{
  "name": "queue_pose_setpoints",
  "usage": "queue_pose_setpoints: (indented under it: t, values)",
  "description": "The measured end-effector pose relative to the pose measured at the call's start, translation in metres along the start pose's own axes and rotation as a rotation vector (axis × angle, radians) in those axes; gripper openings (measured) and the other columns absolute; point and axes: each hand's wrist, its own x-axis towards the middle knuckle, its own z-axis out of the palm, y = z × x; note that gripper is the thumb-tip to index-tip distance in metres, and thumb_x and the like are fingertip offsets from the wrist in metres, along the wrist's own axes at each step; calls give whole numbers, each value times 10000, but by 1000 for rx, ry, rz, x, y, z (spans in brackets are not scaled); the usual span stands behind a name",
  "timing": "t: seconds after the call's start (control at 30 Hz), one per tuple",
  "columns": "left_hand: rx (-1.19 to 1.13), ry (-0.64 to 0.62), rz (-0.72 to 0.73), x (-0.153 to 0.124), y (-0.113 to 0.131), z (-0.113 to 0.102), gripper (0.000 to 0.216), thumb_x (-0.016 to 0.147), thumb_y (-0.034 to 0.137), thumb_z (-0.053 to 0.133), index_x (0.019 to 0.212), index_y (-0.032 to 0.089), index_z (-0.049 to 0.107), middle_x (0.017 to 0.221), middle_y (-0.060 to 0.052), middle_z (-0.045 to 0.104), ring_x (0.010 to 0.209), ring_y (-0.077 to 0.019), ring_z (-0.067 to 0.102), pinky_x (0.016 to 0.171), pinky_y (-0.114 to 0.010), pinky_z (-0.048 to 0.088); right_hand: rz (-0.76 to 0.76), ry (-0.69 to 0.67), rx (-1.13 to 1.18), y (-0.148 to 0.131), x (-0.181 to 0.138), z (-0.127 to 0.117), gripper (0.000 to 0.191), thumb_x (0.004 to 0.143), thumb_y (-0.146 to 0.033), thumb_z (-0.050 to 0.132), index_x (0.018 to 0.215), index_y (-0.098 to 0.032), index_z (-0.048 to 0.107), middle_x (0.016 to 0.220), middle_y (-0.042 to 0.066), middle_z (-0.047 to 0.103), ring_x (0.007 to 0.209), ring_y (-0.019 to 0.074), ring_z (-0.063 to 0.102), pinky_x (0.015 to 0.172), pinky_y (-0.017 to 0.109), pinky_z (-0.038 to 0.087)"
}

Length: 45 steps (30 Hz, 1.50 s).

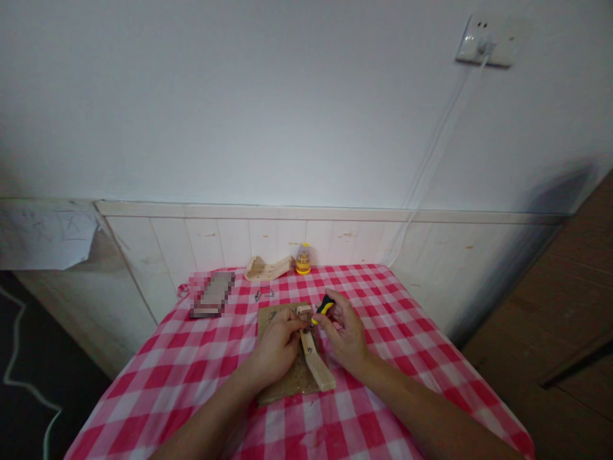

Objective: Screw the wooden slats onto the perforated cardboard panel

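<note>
My right hand [345, 332] grips a black and yellow screwdriver [325, 305] by its handle, tilted with its tip down and to the left. The tip is close to a pale wooden piece [317, 367] with an angled shape and dark metal fittings on it. My left hand [278, 342] is closed at the upper end of that piece, its thumb and forefinger by the screwdriver tip. Whether a small screw sits between those fingers cannot be made out. Under the wooden piece lies a brown board [285, 386].
A red and white checked cloth [201, 396] covers the table. At the back stand another wooden piece [268, 269] and a yellow bit case [303, 260]. Small dark parts [265, 293] lie before them. A blurred flat object [214, 295] is at left. A cable runs from a wall socket [491, 41].
</note>
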Motion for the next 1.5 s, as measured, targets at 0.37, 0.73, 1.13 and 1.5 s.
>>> queue_pose_setpoints:
  t: [0.37, 0.73, 1.13, 1.5]
  values:
    - [13, 19, 4, 0, -1, 2, 342, 854, 41, 454, 895, 196, 756, 957, -81, 662, 957, -241, 622, 875, -367, 488, 22, -33, 25, 1, 2, 1, 433, 950, -323, 689, 1370, -282, 590, 1093, 66, 767, 915, 208, 763, 836, 361, 644]
    - [7, 20, -8, 2, 0, 0, 293, 849, 52, 459, 836, 196, 713, 913, -65, 656, 911, -228, 617, 832, -350, 485, -27, -84, -34, -7, 4, -1, 413, 960, -299, 652, 1372, -291, 614, 1102, 65, 777, 873, 204, 768, 812, 352, 653]
    - [-18, 28, -18, 2, 0, 0, 290, 856, 56, 456, 846, 177, 719, 929, -86, 674, 928, -246, 640, 854, -371, 488, -42, -103, 30, -12, 6, -1, 474, 950, -200, 617, 1412, -304, 585, 1194, 65, 753, 951, 206, 775, 852, 351, 657]
    - [-14, 36, -17, 1, -1, 1, 290, 865, 38, 462, 871, 181, 715, 952, -80, 671, 947, -239, 637, 872, -363, 487, -67, -76, -26, -14, 6, -2, 451, 936, -238, 684, 1377, -301, 610, 1137, 58, 759, 881, 196, 763, 808, 337, 654]
